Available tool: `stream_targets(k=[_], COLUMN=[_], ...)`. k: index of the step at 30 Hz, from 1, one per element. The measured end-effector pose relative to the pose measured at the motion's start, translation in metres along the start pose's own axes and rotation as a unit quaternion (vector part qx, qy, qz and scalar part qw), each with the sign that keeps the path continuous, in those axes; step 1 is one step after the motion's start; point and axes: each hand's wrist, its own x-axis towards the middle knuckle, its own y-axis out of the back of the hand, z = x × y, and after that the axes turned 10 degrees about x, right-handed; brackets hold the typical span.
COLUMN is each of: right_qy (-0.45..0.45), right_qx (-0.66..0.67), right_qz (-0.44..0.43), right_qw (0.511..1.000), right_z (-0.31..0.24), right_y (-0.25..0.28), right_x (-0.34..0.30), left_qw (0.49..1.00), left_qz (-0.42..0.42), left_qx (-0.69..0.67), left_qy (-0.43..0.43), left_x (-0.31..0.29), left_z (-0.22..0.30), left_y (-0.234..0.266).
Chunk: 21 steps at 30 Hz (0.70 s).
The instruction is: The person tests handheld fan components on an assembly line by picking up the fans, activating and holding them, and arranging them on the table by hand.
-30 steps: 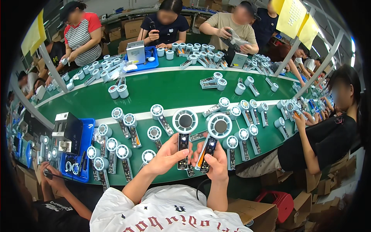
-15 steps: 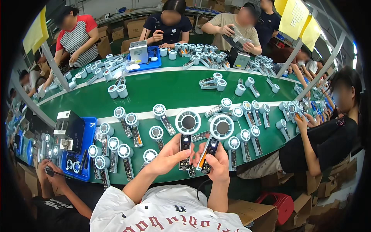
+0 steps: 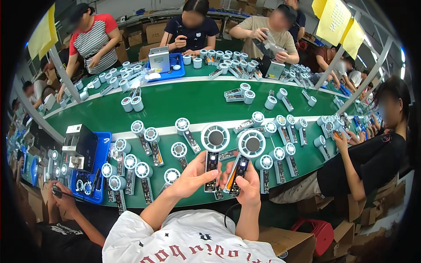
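Note:
Two light-blue handheld fans stand side by side before me, round slotted heads up, with the dark circuit boards in their handles exposed. My left hand (image 3: 195, 177) is closed around the handle of the left fan (image 3: 212, 164), its thumb lying across the board. In my right hand (image 3: 247, 186) is the right fan (image 3: 239, 173), tilted slightly, the thumb pressed on its lower board; an orange part shows along that handle's edge. Both heads have a dark grey disc in the middle. Beneath them, more fans (image 3: 179, 151) lie on the green table (image 3: 175, 104).
At left a blue tray (image 3: 104, 153) holds a black box-shaped device (image 3: 80, 147), white rings and a cable. Many similar fans (image 3: 278, 154) lie to both sides. Co-workers sit opposite and at both sides. A cardboard box (image 3: 287, 240) and red stool (image 3: 322, 234) are below right.
The left fan has shifted slightly right, nearer the right one. Both hands keep their hold. Across the table, the person in red sleeves has shifted an arm.

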Motion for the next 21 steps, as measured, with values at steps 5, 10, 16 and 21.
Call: stream_targets(k=[5,10,16,21], right_qy=[-0.001,-0.005,0.010,0.015], right_qx=[-0.003,-0.029,0.005,0.027], right_qz=[0.004,0.014,0.011,0.017], right_qw=[1.000,0.999,1.000,0.999], right_z=[0.0008,0.0015,0.0056,0.0064], right_y=[-0.0007,-0.0020,0.0006,0.0022], right_x=[-0.0006,0.0011,0.0006,0.0009], left_qw=[1.000,1.000,1.000,1.000], left_qz=[-0.001,-0.005,-0.001,0.028], left_qx=[-0.006,-0.006,-0.007,-0.003], left_qy=[0.003,0.001,0.000,0.014], left_x=[-0.0008,-0.0009,-0.0010,-0.0017], left_z=[-0.0004,-0.0014,-0.0038,-0.0069], left_y=[0.0017,0.0057,0.0072,0.0060])
